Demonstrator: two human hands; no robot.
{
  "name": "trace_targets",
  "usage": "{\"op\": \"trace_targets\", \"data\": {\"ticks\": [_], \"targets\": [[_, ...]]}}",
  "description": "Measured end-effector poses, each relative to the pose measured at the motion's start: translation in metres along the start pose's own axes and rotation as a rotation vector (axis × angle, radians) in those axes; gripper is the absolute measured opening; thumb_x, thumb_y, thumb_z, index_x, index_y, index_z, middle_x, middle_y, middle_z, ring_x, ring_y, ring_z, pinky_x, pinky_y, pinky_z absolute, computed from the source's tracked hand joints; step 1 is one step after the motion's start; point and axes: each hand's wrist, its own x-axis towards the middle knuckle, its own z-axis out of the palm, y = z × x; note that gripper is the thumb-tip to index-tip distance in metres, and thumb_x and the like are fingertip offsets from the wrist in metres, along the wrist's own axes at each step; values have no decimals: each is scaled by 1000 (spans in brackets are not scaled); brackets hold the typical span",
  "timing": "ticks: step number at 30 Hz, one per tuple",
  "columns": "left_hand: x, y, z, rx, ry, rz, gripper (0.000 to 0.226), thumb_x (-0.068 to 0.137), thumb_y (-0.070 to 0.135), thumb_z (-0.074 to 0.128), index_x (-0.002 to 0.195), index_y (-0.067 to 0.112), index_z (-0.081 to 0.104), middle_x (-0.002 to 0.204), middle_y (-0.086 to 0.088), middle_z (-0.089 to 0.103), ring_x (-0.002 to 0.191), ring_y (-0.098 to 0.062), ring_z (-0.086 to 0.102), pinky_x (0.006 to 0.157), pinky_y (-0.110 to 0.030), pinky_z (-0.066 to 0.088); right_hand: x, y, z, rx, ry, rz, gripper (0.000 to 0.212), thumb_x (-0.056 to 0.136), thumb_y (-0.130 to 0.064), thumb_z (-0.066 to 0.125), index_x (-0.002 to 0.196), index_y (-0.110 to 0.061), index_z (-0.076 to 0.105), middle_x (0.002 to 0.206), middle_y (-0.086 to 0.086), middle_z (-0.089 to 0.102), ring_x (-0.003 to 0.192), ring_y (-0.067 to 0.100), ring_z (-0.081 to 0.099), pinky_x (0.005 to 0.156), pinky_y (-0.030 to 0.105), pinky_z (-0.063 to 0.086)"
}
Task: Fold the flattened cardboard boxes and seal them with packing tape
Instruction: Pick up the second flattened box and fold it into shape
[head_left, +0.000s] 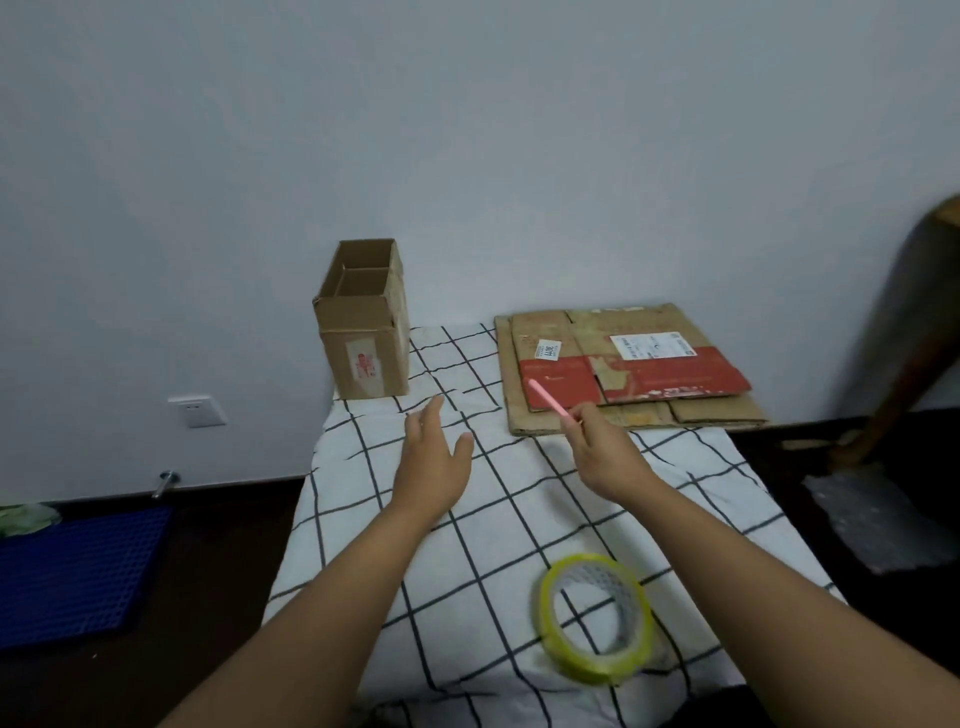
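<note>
Reaching out over the checked cloth (519, 519) that covers the worktop, both bare arms stretch toward the far side. The left hand (434, 457) hangs flat above the cloth with its fingers (431, 410) straight and released, holding nothing; the folded box (363, 322) stands upright just beyond those fingertips, at the far left corner against the wall (467, 130), its top flaps open. Whether the fingertips are clear of the cloth cannot be told.

The right hand (602, 447) has its fingers curled, pinching a thin pink stick (548, 397) that slants up and to the left. The stick's far tip lies over the near edge of the flattened cardboard boxes (634, 364), a stack lying flat at the far right of the worktop, the top one red with white labels. The knuckles are just beside the stack's near edge, not on it.

The packing tape (595, 618), a yellowish roll, lies tilted on the cloth at the near right, under the right forearm and well apart from both hands.

On the floor to the left sit a blue grid mat (78, 571) and a wall socket (197, 410) above it.
</note>
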Motion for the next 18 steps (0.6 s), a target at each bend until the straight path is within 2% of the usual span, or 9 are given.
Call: {"op": "trace_targets", "data": {"ticks": [4, 7, 9, 12, 14, 16, 17, 18], "targets": [[-9, 27, 24, 39, -60, 37, 58, 98, 30, 51, 151, 21, 27, 153, -5, 24, 135, -24, 37, 104, -33, 34, -20, 39, -19, -234, -28, 135, 21, 104, -34, 41, 101, -14, 44, 82, 3, 56, 68, 22, 51, 55, 34, 36], [-11, 40, 41, 53, -111, 52, 55, 97, 29, 51, 148, 20, 31, 151, -5, 25, 131, -24, 42, 100, -30, 34, -36, 57, -26, -390, -32, 197, 23, 101, -34, 45, 105, -12, 52, 104, 9, 57, 95, 28, 53, 73, 37, 44], [-10, 44, 49, 64, -125, 60, 55, 97, 29, 52, 148, 20, 32, 150, -5, 27, 132, -23, 41, 101, -29, 33, -44, 65, -24, -413, -76, 224, 24, 100, -34, 46, 107, -13, 54, 111, 10, 55, 104, 30, 51, 79, 37, 44], [-7, 50, 61, 81, -158, 51, 54, 97, 27, 51, 147, 20, 34, 148, -6, 28, 132, -25, 41, 102, -32, 35, -57, 73, -21, -386, -156, 237, 20, 98, -33, 47, 106, -16, 55, 110, 7, 58, 100, 26, 55, 81, 36, 48], [-5, 51, 67, 88, -180, 39, 53, 96, 27, 51, 147, 20, 34, 148, -7, 28, 131, -27, 41, 102, -35, 36, -62, 75, -20, -420, -205, 225, 8, 98, -29, 44, 96, -28, 52, 104, 3, 60, 98, 24, 57, 80, 34, 47], [-1, 48, 73, 102, -202, 31, 53, 96, 27, 51, 146, 20, 35, 148, -7, 29, 132, -26, 40, 103, -35, 36, -64, 71, -22, -525, -257, 182, 27, 100, -23, 39, 83, -43, 46, 91, -1, 57, 94, 25, 58, 81, 35, 45], [1, 47, 75, 111, -211, 26, 53, 96, 27, 51, 146, 19, 35, 148, -7, 29, 132, -25, 39, 104, -35, 36, -63, 72, -21, -605, -271, 153, 31, 101, -22, 37, 92, -48, 53, 85, -2, 55, 91, 25, 57, 82, 37, 43], [3, 45, 77, 120, -219, 20, 54, 96, 27, 51, 146, 19, 35, 148, -6, 29, 133, -25, 38, 104, -35, 36, -61, 72, -21, -684, -287, 116, 38, 100, -22, 36, 117, -52, 54, 83, -1, 53, 89, 25, 55, 86, 40, 41]]}}
